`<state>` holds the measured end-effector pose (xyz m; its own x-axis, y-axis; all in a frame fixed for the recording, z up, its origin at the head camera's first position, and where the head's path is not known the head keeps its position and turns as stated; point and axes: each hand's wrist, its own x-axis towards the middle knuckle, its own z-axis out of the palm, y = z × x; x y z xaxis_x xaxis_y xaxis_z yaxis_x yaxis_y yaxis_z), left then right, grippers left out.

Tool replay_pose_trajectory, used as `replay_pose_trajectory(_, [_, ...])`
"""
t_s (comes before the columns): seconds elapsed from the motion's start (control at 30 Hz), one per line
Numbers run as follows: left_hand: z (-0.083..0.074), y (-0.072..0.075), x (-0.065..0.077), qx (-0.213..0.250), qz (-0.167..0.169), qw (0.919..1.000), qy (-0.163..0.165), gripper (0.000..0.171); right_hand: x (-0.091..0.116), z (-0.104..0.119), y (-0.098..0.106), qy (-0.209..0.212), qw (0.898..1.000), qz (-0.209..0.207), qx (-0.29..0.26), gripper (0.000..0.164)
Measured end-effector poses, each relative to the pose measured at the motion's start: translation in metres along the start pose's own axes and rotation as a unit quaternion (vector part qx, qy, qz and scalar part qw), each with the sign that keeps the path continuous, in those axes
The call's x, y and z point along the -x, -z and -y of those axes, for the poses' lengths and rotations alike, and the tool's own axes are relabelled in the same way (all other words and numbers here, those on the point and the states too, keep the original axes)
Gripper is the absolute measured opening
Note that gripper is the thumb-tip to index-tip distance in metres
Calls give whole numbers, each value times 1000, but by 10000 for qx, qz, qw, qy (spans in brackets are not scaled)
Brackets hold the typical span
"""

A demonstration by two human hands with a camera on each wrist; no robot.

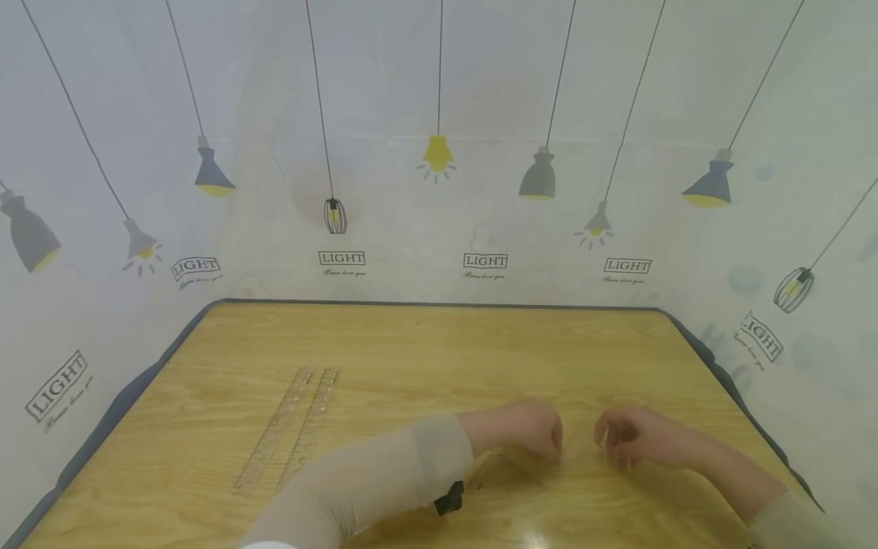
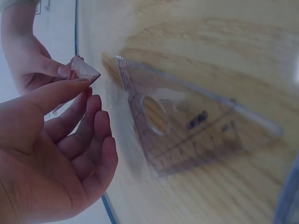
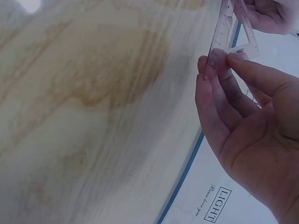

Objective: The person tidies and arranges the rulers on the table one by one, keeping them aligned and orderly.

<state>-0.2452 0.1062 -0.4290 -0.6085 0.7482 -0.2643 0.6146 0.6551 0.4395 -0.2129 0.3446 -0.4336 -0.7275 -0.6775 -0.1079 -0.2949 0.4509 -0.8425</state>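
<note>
Between my two hands is a clear set square [image 3: 218, 37] with printed scale marks and a cut-out middle. My right hand [image 3: 261, 126] pinches one corner of it between thumb and fingers. At its other end, the thumb and index finger of my left hand [image 2: 60, 144] pinch it, the other fingers loosely bent. In the head view, the left hand [image 1: 528, 427] and right hand [image 1: 638, 436] face each other above the table, and the held set square barely shows. A second clear set square [image 2: 187, 128], with an oval hole, lies on the table below the left hand.
Two clear straight rulers [image 1: 274, 431] lie side by side on the left part of the wooden table [image 1: 439, 343]. A black piece [image 1: 449, 498] shows at the left wrist. Pale walls printed with hanging lamps [image 1: 437, 156] surround the table on three sides.
</note>
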Motion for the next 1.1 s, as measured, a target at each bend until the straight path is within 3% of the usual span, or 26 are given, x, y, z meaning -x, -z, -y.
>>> replay_pose_trajectory(0.23, [-9,-5,0,-517,33,9986,-107,5,4,-3,-3,178,9997,123,-102,12])
replay_pose_trajectory(0.47, [-12,-9,0,-532,120,9984,-158,17,2,-6,-7,316,9994,46,99,8])
replay_pose_trajectory(0.77, [-12,-10,-1,-710,119,9974,-82,41,-1,-8,-11,-247,9996,-84,90,9])
replay_pose_trajectory(1.1, [-13,-12,1,-963,25,9952,158,29,-5,-3,-12,-426,9981,-155,419,9])
